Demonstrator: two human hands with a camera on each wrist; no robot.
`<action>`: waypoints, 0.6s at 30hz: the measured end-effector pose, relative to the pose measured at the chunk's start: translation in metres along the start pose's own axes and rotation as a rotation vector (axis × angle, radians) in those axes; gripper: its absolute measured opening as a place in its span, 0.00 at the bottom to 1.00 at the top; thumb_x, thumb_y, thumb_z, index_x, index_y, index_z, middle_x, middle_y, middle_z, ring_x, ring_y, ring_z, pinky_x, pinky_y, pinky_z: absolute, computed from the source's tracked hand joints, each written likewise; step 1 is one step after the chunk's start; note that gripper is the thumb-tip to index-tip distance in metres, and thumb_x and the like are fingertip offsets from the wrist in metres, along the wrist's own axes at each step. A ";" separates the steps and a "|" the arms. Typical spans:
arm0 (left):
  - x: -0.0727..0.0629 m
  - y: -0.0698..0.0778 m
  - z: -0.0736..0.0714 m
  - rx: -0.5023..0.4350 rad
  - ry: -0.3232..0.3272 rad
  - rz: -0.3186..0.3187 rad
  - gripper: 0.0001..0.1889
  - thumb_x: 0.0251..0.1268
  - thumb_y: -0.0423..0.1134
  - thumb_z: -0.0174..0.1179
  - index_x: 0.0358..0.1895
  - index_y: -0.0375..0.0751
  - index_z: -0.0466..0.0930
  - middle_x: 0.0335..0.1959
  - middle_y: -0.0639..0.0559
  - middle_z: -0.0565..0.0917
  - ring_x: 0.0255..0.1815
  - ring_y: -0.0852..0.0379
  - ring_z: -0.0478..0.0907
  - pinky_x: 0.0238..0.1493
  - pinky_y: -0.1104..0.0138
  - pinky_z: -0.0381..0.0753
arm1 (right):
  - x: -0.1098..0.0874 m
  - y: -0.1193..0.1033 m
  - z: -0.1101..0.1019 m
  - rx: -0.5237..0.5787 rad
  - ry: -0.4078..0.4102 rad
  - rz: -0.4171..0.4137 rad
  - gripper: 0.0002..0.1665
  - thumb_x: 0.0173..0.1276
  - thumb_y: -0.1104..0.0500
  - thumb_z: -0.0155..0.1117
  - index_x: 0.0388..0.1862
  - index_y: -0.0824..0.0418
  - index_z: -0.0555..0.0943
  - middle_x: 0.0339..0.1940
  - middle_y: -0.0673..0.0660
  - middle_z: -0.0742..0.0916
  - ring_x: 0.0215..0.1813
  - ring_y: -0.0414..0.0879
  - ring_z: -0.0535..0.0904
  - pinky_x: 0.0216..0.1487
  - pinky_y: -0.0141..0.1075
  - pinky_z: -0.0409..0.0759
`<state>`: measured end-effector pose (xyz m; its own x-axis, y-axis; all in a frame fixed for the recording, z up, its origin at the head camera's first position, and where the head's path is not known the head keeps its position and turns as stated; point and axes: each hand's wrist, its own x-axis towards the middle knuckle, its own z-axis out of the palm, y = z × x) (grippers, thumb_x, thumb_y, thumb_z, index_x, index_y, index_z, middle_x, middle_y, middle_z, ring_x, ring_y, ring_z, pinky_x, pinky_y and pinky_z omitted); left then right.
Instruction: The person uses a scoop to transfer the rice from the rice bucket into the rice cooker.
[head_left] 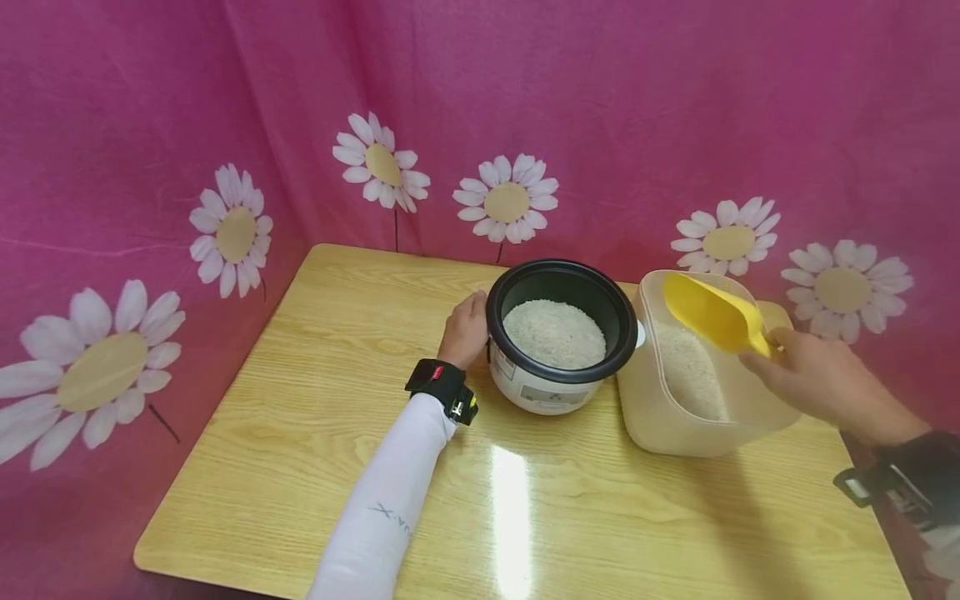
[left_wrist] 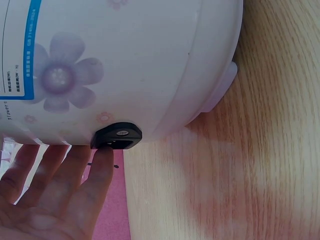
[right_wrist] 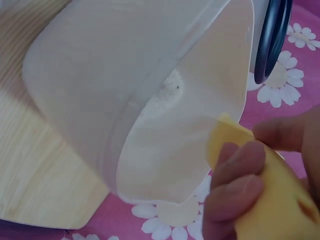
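Note:
A white rice cooker [head_left: 542, 398] with a black inner pot stands on the table, lid off, with white rice [head_left: 555, 335] inside. My left hand [head_left: 465, 327] rests against the cooker's left side; in the left wrist view its fingers [left_wrist: 65, 172] lie extended along the wall beside a black socket [left_wrist: 118, 135]. To the right, my right hand [head_left: 817, 375] grips a yellow scoop [head_left: 712, 313] by its handle. The scoop is over the mouth of a translucent rice bin [head_left: 675, 429], and no rice shows in it. More rice [head_left: 686, 371] lies inside the bin.
The wooden table [head_left: 300, 400] holds the cooker and the bin side by side near its back edge. A pink curtain [head_left: 600, 125] printed with daisies hangs behind and to the sides.

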<state>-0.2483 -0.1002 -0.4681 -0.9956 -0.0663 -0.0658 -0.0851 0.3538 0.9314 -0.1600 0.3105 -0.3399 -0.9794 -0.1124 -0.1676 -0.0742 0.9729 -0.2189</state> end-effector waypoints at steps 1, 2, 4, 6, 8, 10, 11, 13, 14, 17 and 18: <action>0.001 0.000 0.000 0.003 0.003 0.003 0.28 0.85 0.56 0.32 0.54 0.41 0.79 0.58 0.42 0.83 0.71 0.46 0.76 0.72 0.50 0.72 | 0.000 0.001 0.000 -0.002 -0.020 0.001 0.28 0.80 0.40 0.52 0.43 0.67 0.73 0.21 0.53 0.74 0.25 0.47 0.69 0.25 0.37 0.65; 0.001 0.000 -0.001 0.003 0.005 0.006 0.28 0.85 0.56 0.32 0.49 0.41 0.79 0.54 0.42 0.82 0.69 0.45 0.77 0.70 0.50 0.73 | 0.000 0.002 0.000 -0.010 -0.040 -0.006 0.28 0.81 0.40 0.52 0.43 0.67 0.73 0.21 0.53 0.74 0.26 0.47 0.69 0.25 0.37 0.66; 0.002 -0.001 -0.002 0.009 0.003 0.005 0.28 0.85 0.57 0.31 0.47 0.42 0.78 0.52 0.42 0.82 0.68 0.45 0.77 0.69 0.49 0.74 | 0.000 0.004 0.000 -0.030 -0.077 -0.021 0.27 0.81 0.42 0.51 0.42 0.67 0.74 0.22 0.53 0.76 0.26 0.47 0.70 0.26 0.37 0.67; 0.002 -0.001 -0.002 0.013 0.001 0.001 0.28 0.85 0.57 0.31 0.50 0.42 0.79 0.55 0.42 0.82 0.69 0.45 0.76 0.71 0.49 0.73 | 0.000 0.006 0.001 -0.058 -0.102 -0.042 0.25 0.82 0.44 0.52 0.42 0.67 0.75 0.23 0.52 0.77 0.27 0.47 0.71 0.26 0.38 0.68; 0.002 -0.001 -0.002 0.012 -0.007 -0.007 0.28 0.85 0.57 0.31 0.51 0.42 0.79 0.55 0.42 0.82 0.69 0.45 0.76 0.70 0.49 0.73 | 0.001 0.008 0.004 -0.095 -0.118 -0.070 0.22 0.81 0.47 0.53 0.42 0.67 0.76 0.24 0.52 0.79 0.27 0.47 0.73 0.27 0.38 0.69; 0.001 -0.001 -0.002 0.012 -0.010 -0.014 0.28 0.85 0.57 0.31 0.52 0.42 0.78 0.56 0.42 0.82 0.69 0.45 0.76 0.70 0.49 0.73 | 0.002 0.009 0.006 -0.124 -0.125 -0.092 0.19 0.79 0.49 0.56 0.40 0.66 0.78 0.24 0.52 0.80 0.27 0.47 0.73 0.28 0.38 0.70; 0.001 -0.001 -0.002 0.013 -0.009 -0.016 0.28 0.85 0.57 0.31 0.52 0.42 0.79 0.56 0.42 0.82 0.70 0.45 0.76 0.71 0.48 0.73 | 0.003 0.009 0.007 -0.135 -0.131 -0.103 0.18 0.78 0.50 0.58 0.38 0.64 0.79 0.24 0.51 0.80 0.27 0.47 0.73 0.28 0.38 0.70; 0.002 -0.002 -0.001 0.015 -0.012 -0.020 0.28 0.85 0.57 0.31 0.53 0.41 0.78 0.57 0.41 0.82 0.70 0.44 0.76 0.71 0.48 0.73 | 0.004 0.008 0.008 -0.146 -0.146 -0.124 0.16 0.77 0.51 0.59 0.36 0.62 0.81 0.24 0.50 0.80 0.27 0.47 0.73 0.29 0.39 0.70; 0.002 -0.002 -0.001 0.019 -0.010 -0.019 0.28 0.85 0.57 0.31 0.54 0.42 0.79 0.58 0.42 0.82 0.71 0.44 0.76 0.72 0.49 0.73 | 0.005 0.007 0.008 -0.145 -0.157 -0.129 0.14 0.76 0.52 0.60 0.35 0.61 0.81 0.24 0.50 0.80 0.27 0.46 0.73 0.30 0.39 0.70; 0.002 -0.003 0.000 0.029 -0.003 -0.015 0.28 0.85 0.57 0.31 0.55 0.42 0.79 0.59 0.42 0.82 0.71 0.44 0.75 0.73 0.49 0.73 | 0.007 0.003 0.007 -0.120 -0.218 -0.107 0.13 0.74 0.53 0.61 0.36 0.61 0.82 0.24 0.50 0.80 0.28 0.47 0.73 0.32 0.39 0.70; 0.003 -0.003 0.000 0.030 -0.002 -0.015 0.28 0.85 0.57 0.31 0.55 0.43 0.79 0.59 0.43 0.82 0.71 0.45 0.76 0.72 0.49 0.73 | 0.008 0.002 0.007 -0.115 -0.239 -0.098 0.13 0.74 0.53 0.61 0.36 0.62 0.81 0.24 0.51 0.80 0.28 0.47 0.73 0.33 0.39 0.70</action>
<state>-0.2505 -0.1012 -0.4716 -0.9943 -0.0699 -0.0804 -0.1011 0.3805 0.9192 -0.1664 0.3104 -0.3484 -0.8955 -0.2383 -0.3758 -0.2005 0.9700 -0.1373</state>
